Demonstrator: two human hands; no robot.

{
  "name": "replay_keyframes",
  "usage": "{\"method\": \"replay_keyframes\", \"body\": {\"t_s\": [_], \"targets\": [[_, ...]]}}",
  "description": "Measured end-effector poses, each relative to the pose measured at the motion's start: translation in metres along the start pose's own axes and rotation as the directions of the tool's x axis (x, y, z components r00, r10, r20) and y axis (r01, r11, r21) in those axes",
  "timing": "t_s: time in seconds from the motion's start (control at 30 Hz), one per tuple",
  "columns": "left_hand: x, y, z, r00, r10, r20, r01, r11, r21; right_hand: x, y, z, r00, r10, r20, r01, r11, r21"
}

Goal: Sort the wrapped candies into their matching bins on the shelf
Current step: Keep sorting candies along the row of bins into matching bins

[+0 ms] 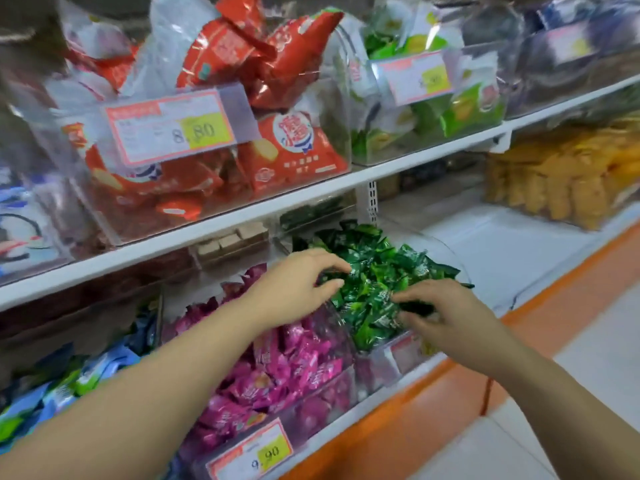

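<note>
A clear bin (446, 252) on the lower shelf holds a heap of green wrapped candies (377, 271). To its left, a bin of pink wrapped candies (294, 362) stands with a 9.90 price tag (258, 453). My left hand (294, 289) reaches over the pink bin to the green heap, and its thumb and fingers pinch a green candy (329, 277) at the heap's left edge. My right hand (446, 317) is at the front of the green bin, where its fingertips pinch a dark green candy (415, 306).
Blue wrapped candies (104, 368) fill a bin at the far left. The upper shelf (242, 216) carries bins of red packs (277, 154) and green packs (467, 109). Yellow snacks (561, 178) lie at the right, past a bare white stretch of shelf (502, 251). An orange base (433, 403) edges the floor.
</note>
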State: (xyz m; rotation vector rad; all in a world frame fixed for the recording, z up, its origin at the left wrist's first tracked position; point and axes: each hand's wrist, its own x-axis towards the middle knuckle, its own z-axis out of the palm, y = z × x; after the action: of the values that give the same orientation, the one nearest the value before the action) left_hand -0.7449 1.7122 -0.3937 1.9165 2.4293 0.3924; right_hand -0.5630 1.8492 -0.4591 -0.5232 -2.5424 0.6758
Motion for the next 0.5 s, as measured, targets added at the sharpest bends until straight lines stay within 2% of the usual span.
{"method": "replay_keyframes", "body": {"t_s": [0.17, 0.3, 0.5], "targets": [[0.039, 0.017, 0.002, 0.958, 0.066, 0.28, -0.011, 0.981, -0.194, 0.01, 0.013, -0.008, 0.999, -0.022, 0.03, 0.023, 1.0, -0.006], [0.051, 0.033, 0.014, 0.849, 0.132, 0.512, -0.108, 0.991, -0.076, 0.013, 0.026, -0.01, 1.0, -0.002, -0.014, 0.002, 1.0, 0.015], [0.062, 0.029, 0.019, 0.765, 0.094, 0.637, -0.121, 0.993, -0.002, 0.011, 0.037, -0.003, 0.998, 0.011, -0.066, -0.012, 1.0, -0.003]]}}
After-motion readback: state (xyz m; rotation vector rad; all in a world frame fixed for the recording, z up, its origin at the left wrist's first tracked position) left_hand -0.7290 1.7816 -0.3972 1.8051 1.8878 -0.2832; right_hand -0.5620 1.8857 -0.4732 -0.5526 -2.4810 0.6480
